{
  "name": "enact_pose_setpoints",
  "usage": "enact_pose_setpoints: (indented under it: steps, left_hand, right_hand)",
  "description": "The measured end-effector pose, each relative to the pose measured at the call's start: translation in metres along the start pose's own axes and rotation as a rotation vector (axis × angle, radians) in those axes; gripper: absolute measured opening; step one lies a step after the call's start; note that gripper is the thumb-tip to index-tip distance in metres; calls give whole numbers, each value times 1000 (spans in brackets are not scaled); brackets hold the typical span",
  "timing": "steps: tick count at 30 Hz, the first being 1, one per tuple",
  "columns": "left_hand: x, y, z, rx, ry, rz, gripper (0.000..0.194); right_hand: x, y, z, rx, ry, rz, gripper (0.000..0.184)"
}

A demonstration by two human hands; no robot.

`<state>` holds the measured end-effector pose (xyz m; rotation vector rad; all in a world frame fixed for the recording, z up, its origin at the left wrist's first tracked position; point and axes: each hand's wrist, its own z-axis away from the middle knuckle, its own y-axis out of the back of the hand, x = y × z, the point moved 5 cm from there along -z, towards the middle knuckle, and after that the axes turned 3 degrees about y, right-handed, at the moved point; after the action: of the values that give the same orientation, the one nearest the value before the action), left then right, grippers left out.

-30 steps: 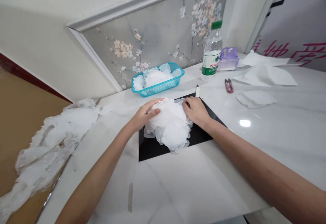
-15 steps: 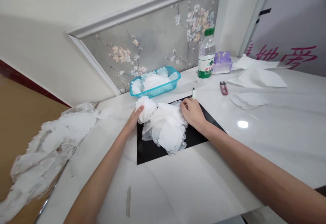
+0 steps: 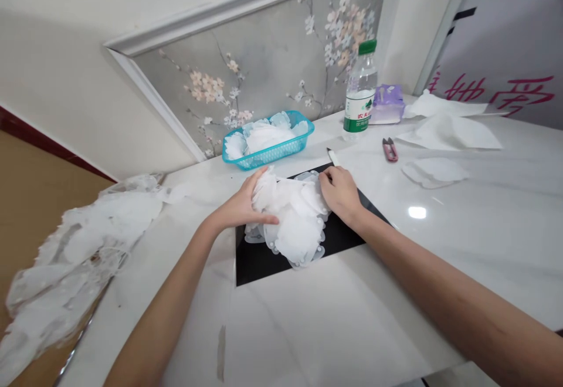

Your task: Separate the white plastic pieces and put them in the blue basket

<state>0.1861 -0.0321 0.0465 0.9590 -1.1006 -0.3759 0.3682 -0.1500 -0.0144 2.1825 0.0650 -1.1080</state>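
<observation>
A loose heap of white, scallop-edged sheer pieces [image 3: 299, 234], like fabric petals, lies on a black board [image 3: 259, 267]. My left hand [image 3: 241, 202] rests against the heap's left side, thumb and fingers spread wide around a bunched clump of pieces [image 3: 265, 189]. At the heap's right edge is my right hand [image 3: 342, 194], its fingers curled. A slim white pen-like tool [image 3: 333, 157] with a dark tip pokes out beyond those fingers; its lower part is hidden in the hand. Whether the right fingertips also pinch a piece is hidden.
Behind the heap stands a blue plastic basket [image 3: 277, 155] of similar white pieces. A water bottle [image 3: 359, 97], purple tissue pack [image 3: 387, 105], pink thread snips [image 3: 389, 149] and white sheets [image 3: 448, 132] lie to the right. White scraps [image 3: 101, 228] hang over the table's left edge.
My left hand has moved right, bringing the clump against the heap, and its fingers have spread. The tool in my right hand has tilted to the left. The view has shifted slightly.
</observation>
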Motion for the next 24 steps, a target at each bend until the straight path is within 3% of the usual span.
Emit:
enact_pose_setpoints:
  steps: [6,11,16,18,21,23,24]
  left_hand:
    - [1,0,9,52,-19,-155,110]
    - [0,7,8,127,-87,-117,92]
    - [-16,25,10,95,-54,-20,75]
    - [-17,27,13,81,-32,-25,77]
    - [-10,22,15,30,-32,-15,100]
    - [-4,18,11,-10,-25,43,111]
    - [-1,17,5,-24,-24,92,106]
  right_hand:
    - [4,0,-1,26,-10,-14,20]
    - [2,0,0,-16,-21,7,21]
    - [-17,8,1,-11,172,118,21]
    - [-31,11,4,-55,278,96,22]
    - [-53,11,13,-147,422,-5,26]
    - [-61,7,20,-191,455,-69,31]
    - [-61,4,22,-205,443,-98,33]
